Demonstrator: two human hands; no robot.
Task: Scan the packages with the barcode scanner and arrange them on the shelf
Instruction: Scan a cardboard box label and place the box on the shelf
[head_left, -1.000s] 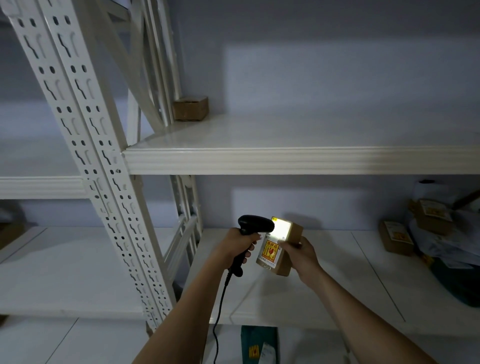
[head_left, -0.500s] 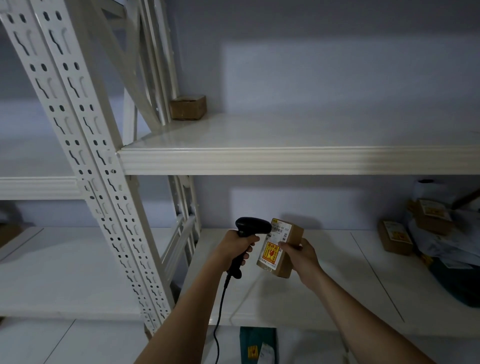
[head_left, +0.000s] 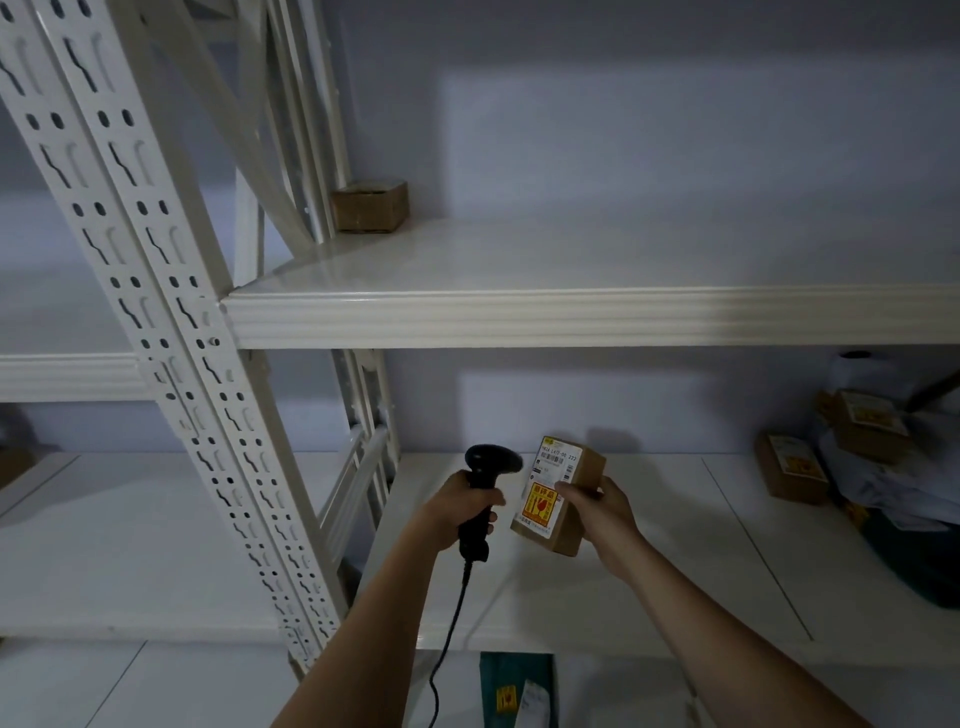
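Cardboard package (head_left: 563, 499), white-and-yellow labels

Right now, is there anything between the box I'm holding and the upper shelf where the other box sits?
Nothing visible. The right hand holds the labelled box below the upper shelf, whose front edge it must clear. Up there only one small box sits at the back left corner. The left hand grips the scanner alongside.

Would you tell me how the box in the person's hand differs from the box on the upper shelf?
The held box is off the shelf, tilted, gripped by the right hand; the upper-shelf box rests flat by the back corner. The held box shows a white label and a yellow sticker; the other shows none. Both are brown cardboard.
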